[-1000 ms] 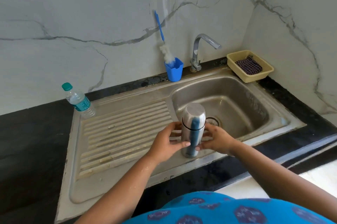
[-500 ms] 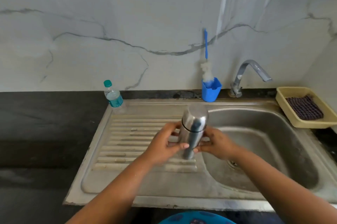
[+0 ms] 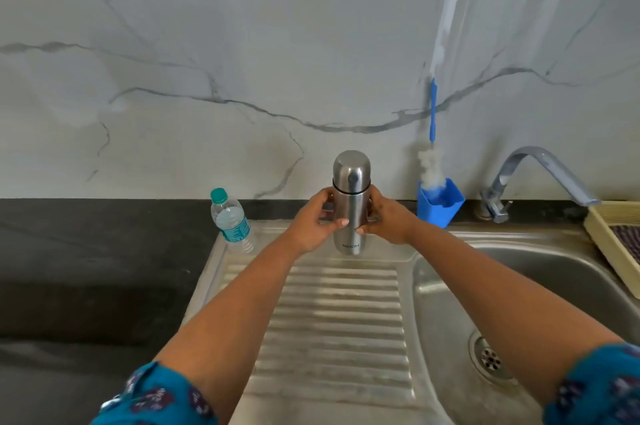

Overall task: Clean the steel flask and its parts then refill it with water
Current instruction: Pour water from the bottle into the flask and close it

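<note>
Steel flask [image 3: 351, 203] stands upright, long axis vertical, cap on, at the far edge of the ribbed draining board [image 3: 339, 317], near the back wall. Whether its base rests on the steel or hangs just above it: cannot tell. Left hand [image 3: 313, 222] grips the body from the left, fingers curled round the back, thumb across the front. Right hand [image 3: 384, 221] mirrors it from the right, thumb tip on the front just below mid-height. Both hands sit on the lower body, under the dark seam of the cap; the cap itself is untouched and stands directly above both, equally near either hand. Judgement: the next move is likely unscrewing, which needs one hand to shift upward along the flask's axis to the cap while the other holds the body. Plastic water bottle [image 3: 231, 221] stands just left of the left hand, apart. Blue cup [image 3: 439, 202] with a bottle brush [image 3: 431, 151] stands to the right, then the tap [image 3: 533, 178] over the sink bowl [image 3: 519, 286].
</note>
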{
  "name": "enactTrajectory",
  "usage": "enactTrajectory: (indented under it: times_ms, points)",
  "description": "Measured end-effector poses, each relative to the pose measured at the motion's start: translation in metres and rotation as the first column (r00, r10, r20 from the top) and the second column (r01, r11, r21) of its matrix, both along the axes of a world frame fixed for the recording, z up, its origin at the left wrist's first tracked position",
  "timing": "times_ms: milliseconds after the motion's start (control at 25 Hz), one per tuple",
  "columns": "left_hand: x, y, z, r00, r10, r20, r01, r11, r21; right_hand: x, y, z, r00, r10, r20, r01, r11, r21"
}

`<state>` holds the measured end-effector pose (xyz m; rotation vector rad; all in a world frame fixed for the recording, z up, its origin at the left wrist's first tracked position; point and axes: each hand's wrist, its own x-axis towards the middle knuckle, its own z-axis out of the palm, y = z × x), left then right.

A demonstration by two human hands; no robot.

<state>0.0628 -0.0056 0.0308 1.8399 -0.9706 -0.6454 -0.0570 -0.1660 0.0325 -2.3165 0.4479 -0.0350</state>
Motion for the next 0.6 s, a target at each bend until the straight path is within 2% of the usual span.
enactTrajectory:
  times_ms: [320, 600]
  points:
    - [0.019, -0.010, -0.031, 1.000, -0.004, 0.002, 0.004, 0.997, 0.080, 0.023, -0.008, -0.037, 0.997, -0.037, -0.071, 0.036, 0.999, -0.016]
    - [0.020, -0.016, -0.035, 1.000, -0.024, -0.005, 0.024, 0.995, 0.097, 0.022, -0.011, -0.043, 0.995, -0.050, -0.084, 0.050, 0.999, -0.008]
